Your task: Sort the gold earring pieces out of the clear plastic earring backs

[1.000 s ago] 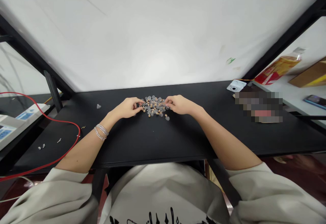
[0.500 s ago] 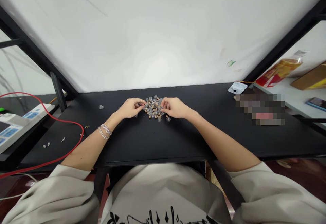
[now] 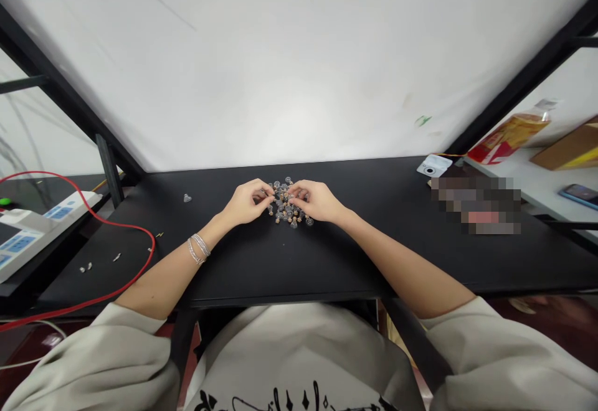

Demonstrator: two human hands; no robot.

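Observation:
A small heap of tiny clear glass globes with tan, cork-like tops lies in the middle of the black table. My left hand and my right hand meet at it from either side. Fingertips of both hands touch the heap, and their fingers are curled inward. Those fingers hide part of the heap. Whether either hand pinches a globe is too small to tell. Silver bracelets circle my left wrist.
A stray glass globe lies left of the heap, and small metal pieces sit further left. A red cable curves along the table's left end by a power strip. A white device and a pixelated object lie right.
Both hands have slid inward and now sit closer together over the heap. The heap looks smaller and tighter. The view has shifted slightly.

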